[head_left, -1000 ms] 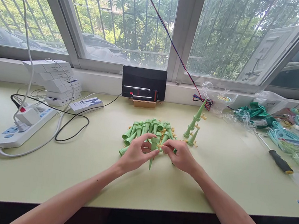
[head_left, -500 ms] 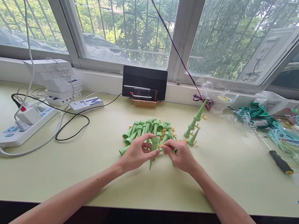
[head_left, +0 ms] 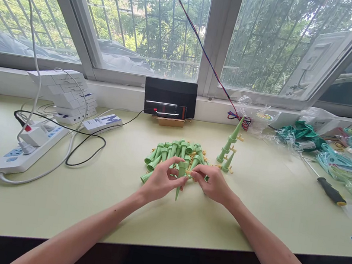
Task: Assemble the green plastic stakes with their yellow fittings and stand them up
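Between the thumb and fingers of my left hand (head_left: 163, 180) is a green plastic watering spike (head_left: 182, 168), its pointed tip down. My right hand (head_left: 210, 182) pinches a small yellow valve (head_left: 189, 172) at the spike's right side, just below the cap. Whether the valve is fully seated I cannot tell. Just behind my hands lies a pile of green spikes (head_left: 173, 148), with small yellow pieces among them, partly hidden by my fingers. To the right, several spikes with yellow valves stand point up, some stacked into a tall column (head_left: 227, 147).
A power strip (head_left: 25, 152) with cables and stacked white boxes (head_left: 69, 95) are at the left. A phone (head_left: 171, 111) leans before a dark tablet (head_left: 170, 89) at the back. On the right lie a screwdriver (head_left: 331, 191), plastic bags (head_left: 303, 136) and teal packaged items (head_left: 338, 163).
Almost nothing differs. The spike's tip has tilted very slightly to the left, while both hands keep their hold.
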Available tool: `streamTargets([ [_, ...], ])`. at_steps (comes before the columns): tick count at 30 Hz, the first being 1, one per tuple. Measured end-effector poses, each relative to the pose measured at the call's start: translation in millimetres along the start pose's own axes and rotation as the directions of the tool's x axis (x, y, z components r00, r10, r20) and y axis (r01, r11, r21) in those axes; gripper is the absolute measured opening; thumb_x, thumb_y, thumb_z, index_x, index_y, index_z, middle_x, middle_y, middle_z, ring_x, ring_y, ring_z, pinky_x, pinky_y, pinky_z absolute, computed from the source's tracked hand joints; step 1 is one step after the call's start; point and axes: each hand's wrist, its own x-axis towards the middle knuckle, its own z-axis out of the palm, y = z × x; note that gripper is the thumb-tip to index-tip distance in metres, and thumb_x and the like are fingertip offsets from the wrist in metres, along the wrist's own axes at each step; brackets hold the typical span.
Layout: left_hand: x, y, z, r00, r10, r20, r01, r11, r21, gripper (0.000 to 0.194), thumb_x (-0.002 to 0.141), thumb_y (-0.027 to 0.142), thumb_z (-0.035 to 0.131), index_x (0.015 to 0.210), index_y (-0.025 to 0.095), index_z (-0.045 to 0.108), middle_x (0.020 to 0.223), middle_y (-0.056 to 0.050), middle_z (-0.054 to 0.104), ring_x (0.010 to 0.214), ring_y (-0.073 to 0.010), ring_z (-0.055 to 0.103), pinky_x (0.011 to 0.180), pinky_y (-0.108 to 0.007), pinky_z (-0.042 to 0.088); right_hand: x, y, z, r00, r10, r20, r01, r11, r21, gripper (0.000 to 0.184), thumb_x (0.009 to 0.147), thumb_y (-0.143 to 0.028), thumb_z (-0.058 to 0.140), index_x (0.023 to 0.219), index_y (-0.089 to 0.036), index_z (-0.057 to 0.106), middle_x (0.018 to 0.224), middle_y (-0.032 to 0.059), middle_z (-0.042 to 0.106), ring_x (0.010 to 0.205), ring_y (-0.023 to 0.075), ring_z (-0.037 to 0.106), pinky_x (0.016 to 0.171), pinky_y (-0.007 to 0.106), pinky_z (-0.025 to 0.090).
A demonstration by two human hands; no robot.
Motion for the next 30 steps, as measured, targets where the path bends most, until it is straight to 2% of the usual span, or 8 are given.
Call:
streamTargets([
  [9, 0.3, 1.2, 0.3, 1.000, -0.005, 0.002, 0.005, 1.000, -0.006, 0.046, 0.081, 0.037, 0.070, 0.118, 0.020, 0.048, 0.062, 0.003, 0.064, 0.059, -0.0185, 0.069, 0.055, -0.028, 0.053, -0.1, -1.9, -0.6, 1.000, -0.006, -0.001, 0.006, 1.000, -0.003, 0.026, 0.097, -0.031, 0.050, 0.080, -0.018, 0.064, 0.063, 0.0000, 0.059, 0.055, 0.0115, 0.043, 0.054, 0.024, 0.034],
  [15, -0.1, 1.4, -0.2, 1.000, -0.010, -0.004, 0.010, 1.000, 0.024, 0.053, 0.078, 0.038, 0.073, 0.122, 0.022, 0.048, 0.061, 0.006, 0.058, 0.060, -0.0196, 0.070, 0.053, -0.026, 0.052, 0.1, -1.8, -0.8, 1.000, -0.002, -0.005, 0.002, 1.000, -0.001, 0.030, 0.098, -0.035, 0.049, 0.080, -0.017, 0.064, 0.064, 0.0006, 0.059, 0.055, 0.0117, 0.043, 0.054, 0.024, 0.034],
  [20, 0.3, 1.5, -0.9, 0.999, -0.033, 0.011, 0.033, 0.999, 0.040, 0.055, 0.079, 0.038, 0.072, 0.124, 0.021, 0.047, 0.061, 0.004, 0.060, 0.061, -0.0197, 0.070, 0.057, -0.029, 0.054, 0.6, -1.4, -0.5, 1.000, -0.006, -0.013, 0.006, 1.000, -0.009, 0.027, 0.098, -0.033, 0.050, 0.080, -0.018, 0.064, 0.064, 0.0004, 0.060, 0.055, 0.0114, 0.044, 0.054, 0.024, 0.035],
  [26, 0.9, 0.7, -0.6, 1.000, -0.024, -0.001, 0.024, 0.999, 0.023, 0.053, 0.079, 0.041, 0.072, 0.122, 0.021, 0.048, 0.061, 0.003, 0.063, 0.061, -0.0203, 0.070, 0.059, -0.030, 0.055, 0.5, -4.0, -1.3, 0.999, 0.003, -0.033, -0.001, 0.999, 0.053, 0.018, 0.094, -0.035, 0.058, 0.093, -0.018, 0.063, 0.075, 0.0035, 0.065, 0.064, 0.0140, 0.057, 0.059, 0.026, 0.047],
  [30, 1.3, -0.1, -0.1, 1.000, -0.009, -0.017, 0.009, 1.000, 0.017, 0.051, 0.078, 0.042, 0.073, 0.118, 0.021, 0.049, 0.062, 0.003, 0.063, 0.061, -0.0209, 0.070, 0.060, -0.032, 0.057, 0.8, -5.0, -1.6, 0.999, -0.010, -0.032, 0.012, 0.998, 0.066, 0.016, 0.093, -0.034, 0.059, 0.093, -0.018, 0.062, 0.077, 0.0039, 0.065, 0.065, 0.0146, 0.059, 0.059, 0.027, 0.049],
])
